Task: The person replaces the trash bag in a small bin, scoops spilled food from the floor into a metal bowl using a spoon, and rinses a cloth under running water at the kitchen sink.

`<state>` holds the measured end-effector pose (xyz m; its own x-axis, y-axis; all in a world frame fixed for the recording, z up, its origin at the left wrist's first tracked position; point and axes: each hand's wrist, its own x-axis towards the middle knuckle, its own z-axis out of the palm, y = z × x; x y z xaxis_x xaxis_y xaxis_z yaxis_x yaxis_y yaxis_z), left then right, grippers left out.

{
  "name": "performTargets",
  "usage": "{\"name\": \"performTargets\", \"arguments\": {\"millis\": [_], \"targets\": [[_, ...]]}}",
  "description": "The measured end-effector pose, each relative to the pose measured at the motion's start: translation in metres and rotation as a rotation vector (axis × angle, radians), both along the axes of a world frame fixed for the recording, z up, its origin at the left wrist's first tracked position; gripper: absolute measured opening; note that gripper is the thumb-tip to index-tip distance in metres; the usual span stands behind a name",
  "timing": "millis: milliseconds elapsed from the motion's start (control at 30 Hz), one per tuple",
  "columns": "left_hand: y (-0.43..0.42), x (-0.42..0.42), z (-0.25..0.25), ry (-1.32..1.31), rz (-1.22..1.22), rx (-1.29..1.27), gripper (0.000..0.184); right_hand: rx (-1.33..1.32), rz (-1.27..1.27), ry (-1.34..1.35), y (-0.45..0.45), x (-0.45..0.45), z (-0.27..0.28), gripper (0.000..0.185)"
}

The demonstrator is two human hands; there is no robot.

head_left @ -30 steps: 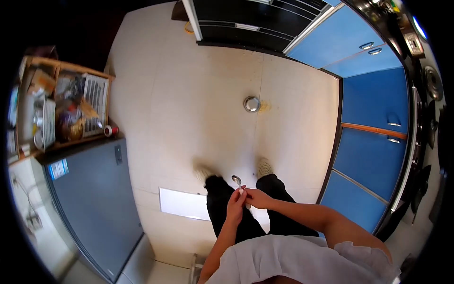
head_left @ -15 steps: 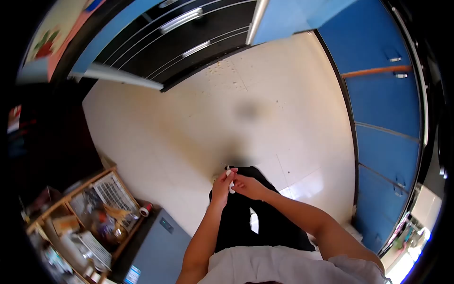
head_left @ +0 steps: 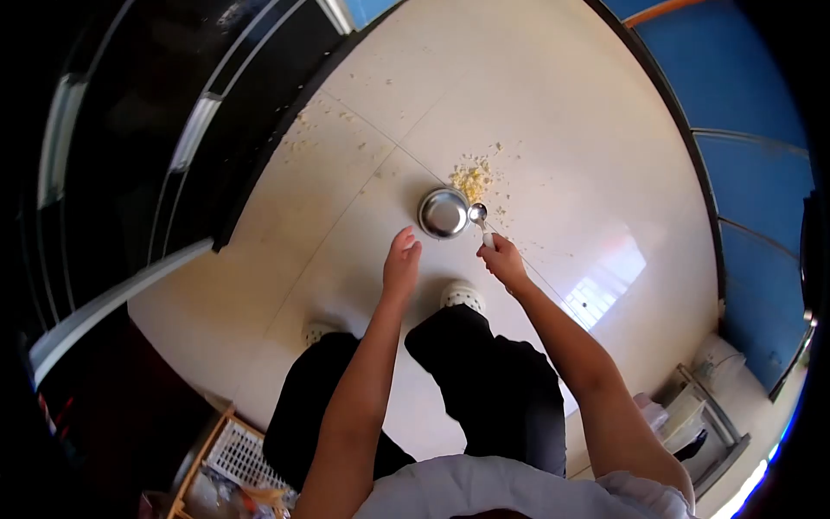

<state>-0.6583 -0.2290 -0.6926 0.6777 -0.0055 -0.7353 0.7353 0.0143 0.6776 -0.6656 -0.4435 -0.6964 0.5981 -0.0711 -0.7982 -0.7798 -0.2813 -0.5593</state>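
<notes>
A small round stainless steel bowl (head_left: 443, 214) rests on the pale tiled floor. Right beside it lies a scattered heap of yellow and whitish crumbs (head_left: 471, 179). My right hand (head_left: 504, 262) is closed round the white handle of a spoon (head_left: 479, 213), whose metal head is at the bowl's right edge, close to the crumbs. Whether the spoon touches the bowl or the floor I cannot tell. On the near left side of the bowl, my left hand (head_left: 401, 265) holds nothing, its thumb apart from its fingers, just short of the rim.
More crumbs (head_left: 303, 130) are strewn near the black drawers (head_left: 173, 130) on the left. Blue cabinets (head_left: 743, 164) line the right. My feet, in white clogs (head_left: 462, 296), stand close to the bowl. A wooden-framed crate (head_left: 229, 467) is at lower left, a metal rack (head_left: 713, 432) at lower right.
My hands, earlier together at my lap round the white-handled object, have separated and reached down to the floor. My view has tipped down, and the bowl and heap of crumbs now show.
</notes>
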Motion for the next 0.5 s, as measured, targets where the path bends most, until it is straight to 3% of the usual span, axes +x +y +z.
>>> {"name": "performTargets", "arguments": {"millis": [33, 67, 133, 167, 267, 467, 500], "targets": [[0.001, 0.002, -0.037, -0.144, -0.092, 0.131, 0.046, -0.043, -0.082, -0.031, 0.003, -0.003, -0.022, 0.014], [-0.002, 0.009, -0.051, -0.151, -0.114, 0.13, 0.046, -0.042, -0.105, -0.036, 0.007, -0.007, -0.037, 0.014], [-0.012, 0.029, -0.071, -0.406, -0.136, 0.275, 0.043, 0.05, -0.334, -0.13, 0.015, -0.006, -0.063, 0.021], [-0.014, 0.032, -0.086, -0.648, -0.256, 0.486, 0.043, 0.073, -0.36, -0.172, 0.018, -0.006, -0.073, 0.027], [-0.025, 0.029, -0.107, -0.772, -0.296, 0.484, 0.044, 0.099, -0.38, -0.167, 0.024, -0.006, -0.085, 0.028], [-0.039, 0.024, -0.086, -0.586, -0.267, 0.419, 0.046, 0.173, -0.499, -0.19, 0.035, -0.003, -0.065, 0.028], [-0.039, 0.022, -0.084, -0.543, -0.116, 0.333, 0.046, 0.182, -0.475, -0.269, 0.036, -0.007, -0.063, 0.032]]}}
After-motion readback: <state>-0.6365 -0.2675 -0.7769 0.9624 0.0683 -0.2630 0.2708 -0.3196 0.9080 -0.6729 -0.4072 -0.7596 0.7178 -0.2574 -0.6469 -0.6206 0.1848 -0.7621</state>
